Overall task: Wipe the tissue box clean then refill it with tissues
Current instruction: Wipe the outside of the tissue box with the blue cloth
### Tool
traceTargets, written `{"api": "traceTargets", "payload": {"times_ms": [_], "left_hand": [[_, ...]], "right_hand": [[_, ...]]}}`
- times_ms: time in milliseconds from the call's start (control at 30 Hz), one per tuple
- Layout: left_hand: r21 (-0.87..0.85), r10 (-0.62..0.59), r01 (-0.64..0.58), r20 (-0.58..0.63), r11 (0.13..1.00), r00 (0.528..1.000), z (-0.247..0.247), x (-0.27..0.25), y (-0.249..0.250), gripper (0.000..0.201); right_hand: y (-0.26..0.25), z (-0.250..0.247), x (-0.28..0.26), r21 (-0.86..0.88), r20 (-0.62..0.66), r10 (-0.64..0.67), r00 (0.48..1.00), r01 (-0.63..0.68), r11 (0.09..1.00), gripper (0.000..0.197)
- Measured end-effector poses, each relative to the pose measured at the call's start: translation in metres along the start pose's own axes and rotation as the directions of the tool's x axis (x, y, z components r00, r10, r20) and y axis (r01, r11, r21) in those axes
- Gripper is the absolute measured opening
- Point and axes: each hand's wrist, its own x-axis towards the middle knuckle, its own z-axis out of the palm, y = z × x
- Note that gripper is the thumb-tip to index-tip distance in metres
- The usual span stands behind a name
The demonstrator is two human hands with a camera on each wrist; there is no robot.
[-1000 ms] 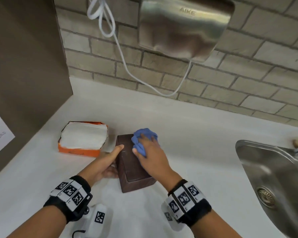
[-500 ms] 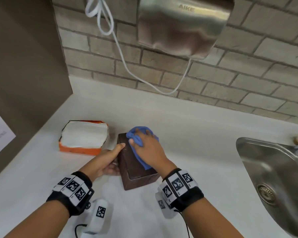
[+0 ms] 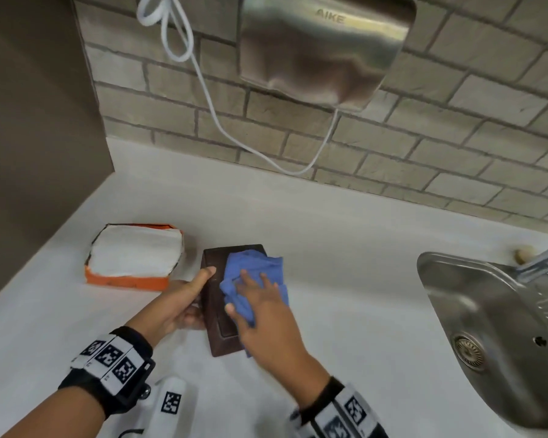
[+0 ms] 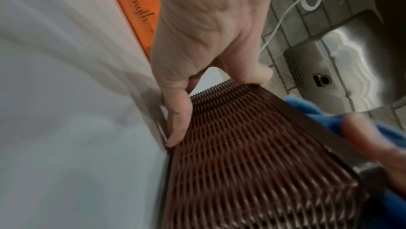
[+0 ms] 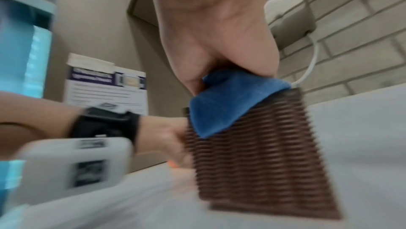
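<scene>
1. Tissue box (image 3: 217, 298): dark brown with woven-texture sides, it stands on the white counter (image 3: 345, 248), between the tissue pack and the sink. Its top panel faces up.
2. Blue cloth (image 3: 250, 273): it lies across the far and right parts of the box top, with one edge hanging over the right side.
3. Right hand (image 3: 263, 314): it lies flat on the cloth with fingers spread and extended, pressing the cloth onto the box top. The right wrist view shows the thumb tucked against the cloth edge; that view is motion-blurred.
4. Left hand (image 3: 178, 301): it braces the box from the left, thumb laid on the top edge, fingers against the woven side wall. The grasp is a light steadying clamp.
5. Tissue pack (image 3: 133, 257): an opened orange pack showing a white stack, it sits on the counter just left of the box, apart from both hands.
6. Progress, as a judgement: wiping of the top is under way; whether the sides have been wiped cannot be told.
7. Remaining, as a judgement: finish wiping, set the cloth aside, open the box, and load tissues from the pack. Refilling has not begun.
8. Surroundings: sink (image 3: 487, 327) at the right, hand dryer (image 3: 323, 49) on the brick wall above.
</scene>
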Motion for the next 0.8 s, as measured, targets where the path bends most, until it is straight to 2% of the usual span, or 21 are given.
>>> {"api": "traceTargets", "payload": {"times_ms": [100, 200, 300, 367, 400, 433, 500, 533, 567, 600, 667, 733, 800], "left_hand": [[-0.04, -0.011, 0.011, 0.007, 0.999, 1.0, -0.004, 0.006, -0.001, 0.054], [-0.018, 0.0, 0.001, 0.027, 1.0, 1.0, -0.006, 0.006, -0.003, 0.056], [-0.013, -0.012, 0.012, 0.045, 1.0, 0.999, -0.004, 0.006, -0.003, 0.049], [-0.035, -0.017, 0.019, 0.057, 0.999, 0.998, -0.005, 0.007, -0.003, 0.048], [-0.043, -0.016, 0.019, 0.065, 0.999, 0.998, -0.005, 0.007, -0.003, 0.049], [-0.049, -0.018, 0.021, 0.071, 0.999, 0.997, -0.006, 0.006, -0.002, 0.048], [-0.048, -0.02, 0.024, 0.074, 0.999, 0.997, -0.007, 0.005, -0.002, 0.045], [-0.041, -0.021, 0.024, 0.073, 0.999, 0.997, -0.007, 0.004, -0.002, 0.044], [-0.036, -0.023, 0.025, 0.071, 0.999, 0.997, -0.006, 0.001, 0.0, 0.044], [-0.035, -0.024, 0.027, 0.07, 0.999, 0.997, -0.006, 0.0, 0.0, 0.043], [-0.036, -0.029, 0.031, 0.071, 0.999, 0.997, -0.005, -0.001, 0.001, 0.042], [-0.03, -0.028, 0.031, 0.074, 0.999, 0.997, -0.005, -0.002, 0.001, 0.042], [-0.021, -0.027, 0.029, 0.082, 0.999, 0.996, -0.006, -0.002, 0.001, 0.042]], "right_hand": [[-0.012, 0.015, -0.024, -0.001, 0.027, -0.127, 0.992, 0.127, 0.992, 0.046], [0.002, 0.012, -0.031, 0.022, -0.004, -0.2, 0.98, 0.2, 0.98, 0.044], [0.027, -0.009, -0.027, 0.07, -0.054, -0.118, 0.992, 0.122, 0.99, 0.042], [0.042, -0.027, -0.023, 0.27, -0.042, 0.054, 0.998, -0.04, 0.962, 0.038], [0.048, -0.039, -0.021, 0.436, -0.007, 0.156, 0.988, -0.137, 0.89, 0.034], [0.054, -0.051, -0.019, 0.604, 0.035, 0.224, 0.974, -0.199, 0.771, 0.032], [0.068, -0.076, -0.019, 0.817, 0.05, 0.275, 0.96, -0.198, 0.542, 0.034], [0.076, -0.089, -0.02, 0.856, 0.035, 0.296, 0.955, -0.181, 0.485, 0.043], [0.082, -0.101, -0.021, 0.865, 0.008, 0.315, 0.949, -0.164, 0.473, 0.056], [0.09, -0.11, -0.023, 0.839, -0.029, 0.34, 0.94, -0.162, 0.519, 0.063], [0.103, -0.121, -0.021, 0.716, -0.082, 0.344, 0.935, -0.185, 0.673, 0.052], [0.114, -0.118, -0.013, 0.454, -0.162, 0.329, 0.93, -0.225, 0.862, 0.039], [0.129, -0.098, 0.0, 0.151, -0.168, 0.301, 0.939, -0.277, 0.949, 0.038]]}}
